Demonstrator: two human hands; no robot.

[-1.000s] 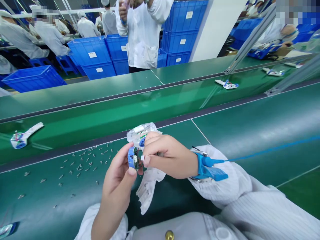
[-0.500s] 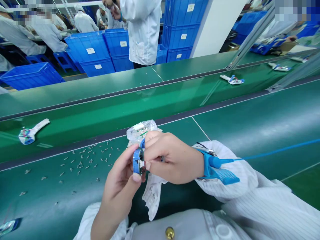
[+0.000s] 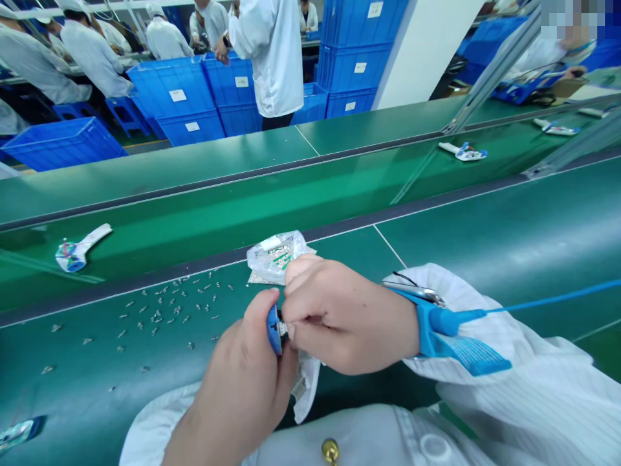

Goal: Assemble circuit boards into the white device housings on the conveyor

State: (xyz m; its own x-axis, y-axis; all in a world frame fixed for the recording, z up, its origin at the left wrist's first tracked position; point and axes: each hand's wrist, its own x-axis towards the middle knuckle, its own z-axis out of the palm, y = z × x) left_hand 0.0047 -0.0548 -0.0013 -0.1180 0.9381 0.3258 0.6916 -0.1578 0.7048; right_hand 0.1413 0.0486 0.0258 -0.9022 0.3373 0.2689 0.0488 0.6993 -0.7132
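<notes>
Left hand (image 3: 242,366): fingers clamped on blue part (image 3: 273,331), held above bench (image 3: 451,233) between 2 hands. Right hand (image 3: 342,317): thumb and fingers pinching small white connector (image 3: 283,329) at part's side. Below hands, white piece (image 3: 307,388), partly hidden; cannot tell whether held. Clear bag (image 3: 264,259) of small parts on bench just beyond right hand. Metal bits (image 3: 156,316) scattered left of it. Blue strap (image 3: 458,336) around right wrist.

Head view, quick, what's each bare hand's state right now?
Left hand: closed, holding a blue curved plastic part.
Right hand: closed, at a small white plastic connector; grip unclear.
</notes>
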